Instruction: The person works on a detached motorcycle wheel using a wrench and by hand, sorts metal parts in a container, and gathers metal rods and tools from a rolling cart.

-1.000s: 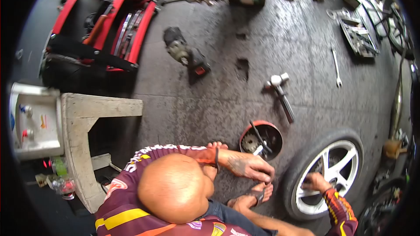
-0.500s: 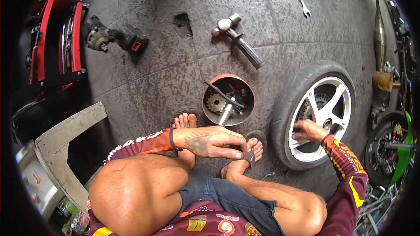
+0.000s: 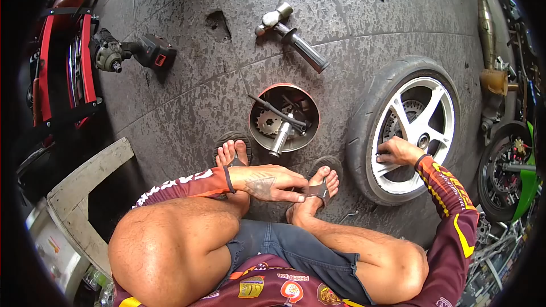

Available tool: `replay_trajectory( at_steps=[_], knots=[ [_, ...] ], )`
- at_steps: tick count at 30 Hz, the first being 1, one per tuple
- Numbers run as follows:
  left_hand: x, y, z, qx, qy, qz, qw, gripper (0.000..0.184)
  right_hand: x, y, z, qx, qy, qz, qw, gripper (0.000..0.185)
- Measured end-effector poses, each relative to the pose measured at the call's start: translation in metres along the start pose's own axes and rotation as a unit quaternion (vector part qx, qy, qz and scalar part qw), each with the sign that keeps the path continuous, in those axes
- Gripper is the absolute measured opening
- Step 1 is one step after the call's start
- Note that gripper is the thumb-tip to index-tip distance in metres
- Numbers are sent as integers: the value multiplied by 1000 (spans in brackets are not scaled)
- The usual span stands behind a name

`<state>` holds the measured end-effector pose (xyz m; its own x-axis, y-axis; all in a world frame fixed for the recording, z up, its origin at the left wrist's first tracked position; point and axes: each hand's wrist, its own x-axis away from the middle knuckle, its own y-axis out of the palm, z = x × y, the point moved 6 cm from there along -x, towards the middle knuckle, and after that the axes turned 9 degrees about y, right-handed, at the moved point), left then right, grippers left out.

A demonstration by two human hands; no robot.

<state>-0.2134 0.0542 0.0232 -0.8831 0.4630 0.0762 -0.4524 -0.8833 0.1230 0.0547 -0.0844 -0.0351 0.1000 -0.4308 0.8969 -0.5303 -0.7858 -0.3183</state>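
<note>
A motorcycle wheel with a black tyre and white spoked rim sits at the right of the frame. The right hand is at the rim's left part, fingers curled; whether its grip is closed on the rim, I cannot tell. At lower centre the left hand, palm down, has its grip loosely open beside a sandalled foot. At mid-frame, a round bowl holds a sprocket. A hammer lies at upper centre, an impact wrench at upper left.
</note>
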Motion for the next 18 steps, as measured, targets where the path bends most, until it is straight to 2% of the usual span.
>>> replay_trajectory(
  at_steps=[1, 2, 5, 7, 9, 18],
  knots=[
    [-1, -2, 2, -4, -7, -5, 1000, 38, -2, -3, -2, 12, 3, 13, 1000, 28],
    [0, -4, 5, 17, -32, -20, 999, 47, -3, -5, -3, 4, -11, 25, 1000, 29],
    [0, -4, 5, 23, -28, -15, 999, 47, -6, -5, -2, -9, -41, 62, 997, 35],
    [2, -5, 4, 16, -25, 7, 1000, 46, 0, -5, -2, -42, -22, 21, 999, 35],
    [1, -4, 2, 8, 5, 30, 1000, 37, 5, -7, -3, -83, -12, -11, 996, 34],
    [2, -5, 3, 6, -10, 27, 1000, 43, 1, -11, -9, -52, -7, 12, 999, 31]
  ],
)
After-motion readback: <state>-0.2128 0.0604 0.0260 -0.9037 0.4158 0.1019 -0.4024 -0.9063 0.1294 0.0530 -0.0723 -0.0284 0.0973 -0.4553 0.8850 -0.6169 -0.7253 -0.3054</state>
